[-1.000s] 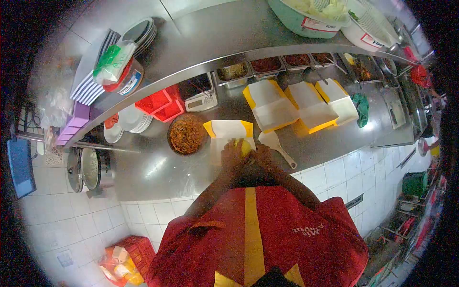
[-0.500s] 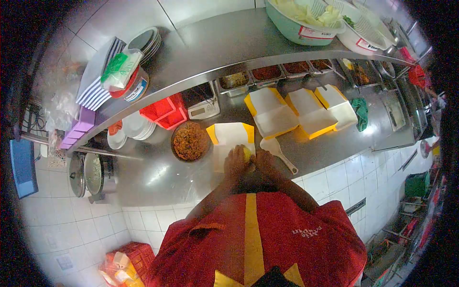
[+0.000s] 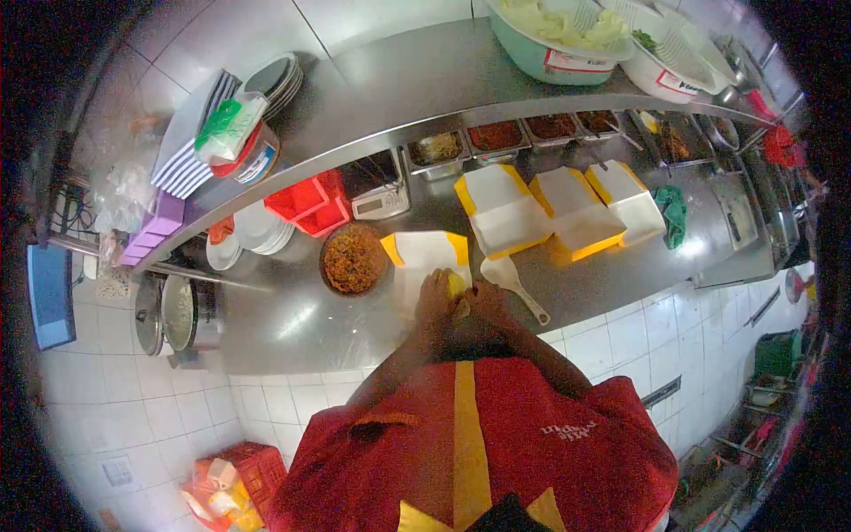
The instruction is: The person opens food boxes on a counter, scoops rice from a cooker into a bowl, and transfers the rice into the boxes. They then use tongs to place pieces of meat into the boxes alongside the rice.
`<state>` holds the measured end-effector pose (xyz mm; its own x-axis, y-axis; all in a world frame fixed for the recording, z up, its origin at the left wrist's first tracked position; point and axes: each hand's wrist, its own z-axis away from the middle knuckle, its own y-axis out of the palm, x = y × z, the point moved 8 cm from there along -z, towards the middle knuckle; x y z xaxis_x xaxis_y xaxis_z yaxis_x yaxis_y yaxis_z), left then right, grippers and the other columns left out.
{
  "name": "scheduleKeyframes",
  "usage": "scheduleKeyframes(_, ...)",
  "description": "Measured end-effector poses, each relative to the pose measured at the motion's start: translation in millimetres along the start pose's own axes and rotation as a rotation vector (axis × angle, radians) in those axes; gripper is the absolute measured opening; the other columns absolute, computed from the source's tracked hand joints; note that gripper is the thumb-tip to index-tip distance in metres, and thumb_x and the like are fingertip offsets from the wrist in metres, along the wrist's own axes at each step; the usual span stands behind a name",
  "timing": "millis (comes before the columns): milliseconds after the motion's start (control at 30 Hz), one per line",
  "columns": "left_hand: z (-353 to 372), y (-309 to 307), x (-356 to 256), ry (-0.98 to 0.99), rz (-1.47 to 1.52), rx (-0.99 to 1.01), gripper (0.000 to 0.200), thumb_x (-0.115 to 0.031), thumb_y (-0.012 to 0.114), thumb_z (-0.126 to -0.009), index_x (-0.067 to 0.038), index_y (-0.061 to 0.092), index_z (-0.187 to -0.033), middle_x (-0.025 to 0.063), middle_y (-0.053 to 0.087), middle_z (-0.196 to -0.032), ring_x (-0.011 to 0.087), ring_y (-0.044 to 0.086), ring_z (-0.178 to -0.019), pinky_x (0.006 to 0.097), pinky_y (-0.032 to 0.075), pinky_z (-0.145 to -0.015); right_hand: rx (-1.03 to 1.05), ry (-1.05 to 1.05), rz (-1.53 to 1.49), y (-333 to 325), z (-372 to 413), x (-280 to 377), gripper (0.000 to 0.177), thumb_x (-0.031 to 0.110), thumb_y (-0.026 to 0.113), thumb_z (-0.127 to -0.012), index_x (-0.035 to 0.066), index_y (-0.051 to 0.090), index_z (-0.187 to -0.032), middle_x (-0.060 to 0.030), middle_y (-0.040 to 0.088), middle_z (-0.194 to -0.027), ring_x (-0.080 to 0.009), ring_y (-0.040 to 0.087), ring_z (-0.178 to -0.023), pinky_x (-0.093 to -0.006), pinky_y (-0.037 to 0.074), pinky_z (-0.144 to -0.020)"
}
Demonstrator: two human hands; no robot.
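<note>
A white and yellow paper food box lies unfolded-looking at the counter's near edge, its flap raised away from me. My left hand is closed over its near right corner, fingers curled beside a yellow patch of card. Close against it, my right hand pinches the same corner from the right. The fingertips are partly hidden. Just right of my right hand rests a white rice paddle. To the left stands a round bowl of reddish-brown chopped food.
Several open white and yellow boxes stand at right, beside a green cloth. A digital scale, red baskets and stacked plates sit behind at left. A steel shelf overhangs the counter.
Both hands stay at the box's near right corner and shift only slightly. The camera view has tilted a little; the other things stand as before.
</note>
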<state>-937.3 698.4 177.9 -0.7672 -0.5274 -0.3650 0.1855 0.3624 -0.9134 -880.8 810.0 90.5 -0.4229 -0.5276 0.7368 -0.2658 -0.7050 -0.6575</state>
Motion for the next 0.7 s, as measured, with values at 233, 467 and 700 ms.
scheduleKeyframes(233, 3, -24, 66, -0.296, 0.323, -0.023, 0.056, -0.031, 0.06, -0.089, -0.001, 0.042, -0.133, 0.0193, 0.051, -0.127, 0.0335, 0.049, -0.118, 0.0395, 0.04, -0.099, 0.122, 0.106, -0.154, -56, 26, 31, 0.044, 0.041, 0.061, -0.082, -0.001, 0.064, -0.097, -0.0193, 0.064, -0.085, -0.035, 0.063, -0.083, -0.0466, 0.048, -0.076)
scheduleKeyframes(467, 64, -99, 89, -0.741, 1.4, -0.356, 0.039, -0.037, 0.043, -0.096, -0.013, 0.05, -0.126, 0.0059, 0.058, -0.117, 0.019, 0.057, -0.105, 0.034, 0.049, -0.084, -0.198, -0.188, 0.485, -97, 51, -60, 0.05, 0.038, 0.065, -0.079, 0.001, 0.056, -0.112, -0.0221, 0.059, -0.106, -0.0379, 0.059, -0.096, -0.0472, 0.047, -0.079)
scheduleKeyframes(700, 156, -112, 92, -1.02, 1.93, -0.767, 0.053, -0.061, 0.038, -0.091, -0.019, 0.053, -0.12, 0.0027, 0.059, -0.116, 0.0222, 0.057, -0.104, 0.0388, 0.051, -0.084, -0.008, -0.299, 0.092, -107, 84, -96, 0.037, 0.023, 0.065, -0.079, 0.001, 0.054, -0.107, -0.0223, 0.064, -0.085, -0.042, 0.062, -0.079, -0.0486, 0.048, -0.068)
